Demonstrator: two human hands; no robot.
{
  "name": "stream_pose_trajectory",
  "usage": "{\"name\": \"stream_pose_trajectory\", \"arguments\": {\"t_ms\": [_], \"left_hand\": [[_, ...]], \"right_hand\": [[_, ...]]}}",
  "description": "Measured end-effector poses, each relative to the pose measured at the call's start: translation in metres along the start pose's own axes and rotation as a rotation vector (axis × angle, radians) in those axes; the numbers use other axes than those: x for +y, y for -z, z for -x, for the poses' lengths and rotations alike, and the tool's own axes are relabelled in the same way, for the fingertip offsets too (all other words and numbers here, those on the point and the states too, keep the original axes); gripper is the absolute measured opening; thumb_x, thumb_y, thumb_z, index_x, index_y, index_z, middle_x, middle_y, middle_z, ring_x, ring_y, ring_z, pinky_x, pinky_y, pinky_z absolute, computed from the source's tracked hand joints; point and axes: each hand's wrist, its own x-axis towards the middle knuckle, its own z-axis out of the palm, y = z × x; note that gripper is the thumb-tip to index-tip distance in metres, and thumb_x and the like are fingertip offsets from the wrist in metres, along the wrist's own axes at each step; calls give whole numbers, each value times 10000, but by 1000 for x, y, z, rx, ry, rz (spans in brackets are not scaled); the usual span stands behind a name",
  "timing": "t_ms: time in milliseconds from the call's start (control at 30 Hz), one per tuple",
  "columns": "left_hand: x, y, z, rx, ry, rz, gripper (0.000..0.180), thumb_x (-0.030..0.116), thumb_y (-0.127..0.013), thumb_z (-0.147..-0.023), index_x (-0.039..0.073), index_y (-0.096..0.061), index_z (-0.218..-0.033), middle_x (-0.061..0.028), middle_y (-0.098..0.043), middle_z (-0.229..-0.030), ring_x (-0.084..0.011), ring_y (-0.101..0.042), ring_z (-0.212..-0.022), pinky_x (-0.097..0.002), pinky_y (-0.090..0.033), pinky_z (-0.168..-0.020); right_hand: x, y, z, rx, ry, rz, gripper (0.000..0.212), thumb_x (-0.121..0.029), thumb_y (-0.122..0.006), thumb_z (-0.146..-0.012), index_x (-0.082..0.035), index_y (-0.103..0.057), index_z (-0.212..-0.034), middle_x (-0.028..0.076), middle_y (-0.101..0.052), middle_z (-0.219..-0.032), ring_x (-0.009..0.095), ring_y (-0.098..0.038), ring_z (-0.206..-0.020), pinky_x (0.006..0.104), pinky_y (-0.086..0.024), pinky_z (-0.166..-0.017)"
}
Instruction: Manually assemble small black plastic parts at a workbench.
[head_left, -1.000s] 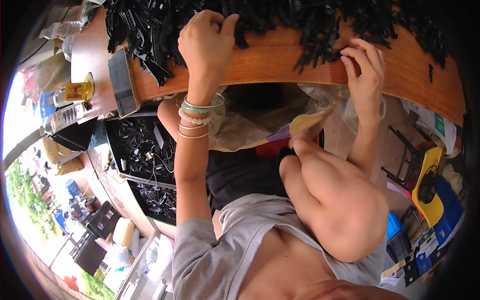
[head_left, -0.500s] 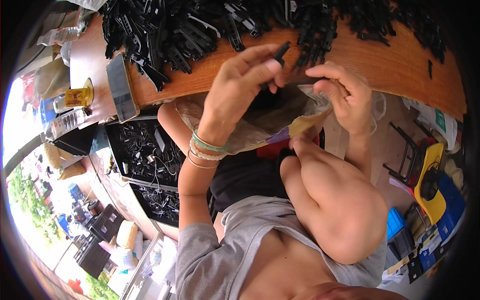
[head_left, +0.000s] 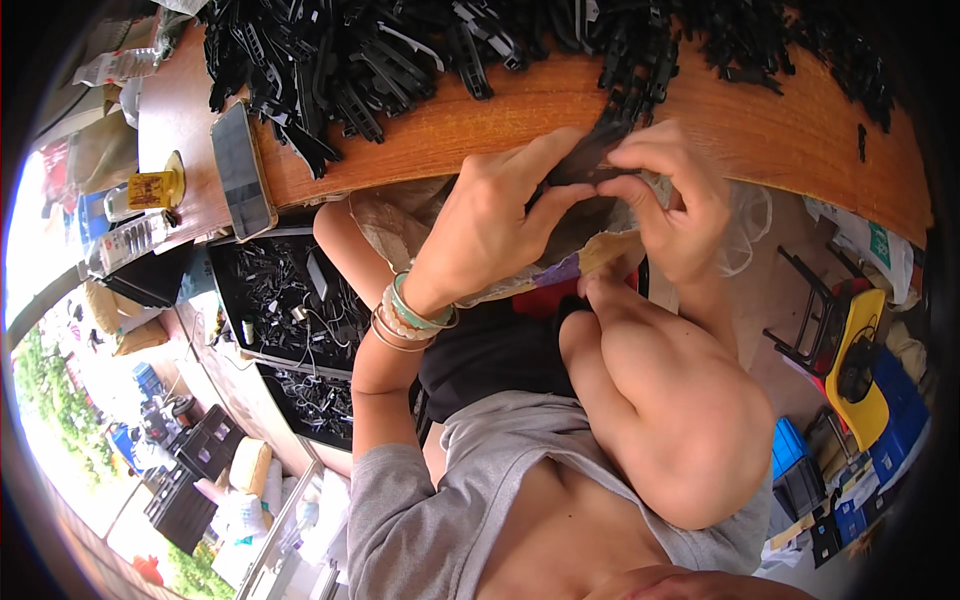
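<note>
Honestly, the step in hand is looking like two-handed handling of one small part, just off the near edge of the wooden table [head_left: 450, 125]. That black piece [head_left: 585, 158] is sitting between both sets of fingertips, right beside the table edge, and it's showing up as a smear, so I'm not making out its shape. Their left hand [head_left: 495, 205], the one wearing bracelets [head_left: 412, 312], is grasping it between thumb and fingers. Meanwhile the right hand [head_left: 680, 195] is curling thumb and forefinger close together on the other side, but whether it's really gripping or only touching, I can't tell. Below the table edge a see-through plastic bag [head_left: 605, 248] is hanging, partly hidden by the left hand. Up on the table, a big heap of black plastic parts [head_left: 370, 60] is covering the far side, and a phone [head_left: 240, 165] is lying toward the table's left end. As for the next move, I'm guessing it's calling for the left hand to be keeping its pinch steady while the right is getting a definite hold, with neither catching on the bag's rim.
</note>
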Motion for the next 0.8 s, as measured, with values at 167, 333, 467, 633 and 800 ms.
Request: {"name": "stream_pose_trajectory", "arguments": {"t_ms": [167, 333, 467, 633, 800], "left_hand": [[4, 9, 4, -80, -22, -53, 378, 36, -712, -763, -60, -606, -1113, -207, -665, -857, -303, -672, -724, -317, -517, -654], [1, 9, 5, -81, -80, -44, 369, 16, -705, -760, -54, -608, -1110, -204, -660, -859, -312, -659, -724, -331, -513, -651], [-4, 6, 4, -76, -88, 8, 341, 4, -683, -771, -45, -609, -1101, -201, -655, -904, -324, -654, -772, -341, -512, -669], [-7, 8, 6, -74, -87, 16, 326, 4, -675, -779, -39, -611, -1095, -198, -656, -895, -322, -656, -765, -342, -511, -671], [-11, 5, 9, -59, -76, 17, 346, 40, -702, -773, -30, -615, -1100, -184, -662, -861, -301, -662, -736, -331, -510, -662]], "right_hand": [[0, -2, -1, -75, 79, 122, 355, 32, -739, -649, -21, -640, -986, 98, -618, -910, 259, -583, -817, 334, -482, -679], [0, -6, 6, -36, 44, 112, 350, 40, -740, -629, -24, -641, -959, 93, -603, -843, 271, -558, -756, 345, -458, -645], [4, -8, 12, -8, 37, 104, 358, 57, -743, -612, -25, -642, -946, 87, -594, -806, 262, -550, -728, 342, -453, -632], [2, -11, 9, -37, -37, 54, 375, 81, -738, -603, -33, -649, -949, 85, -592, -796, 245, -559, -718, 329, -455, -615], [3, -9, 12, -57, -85, 14, 347, 67, -740, -623, -26, -655, -946, 93, -602, -812, 235, -578, -727, 320, -475, -630]]}}
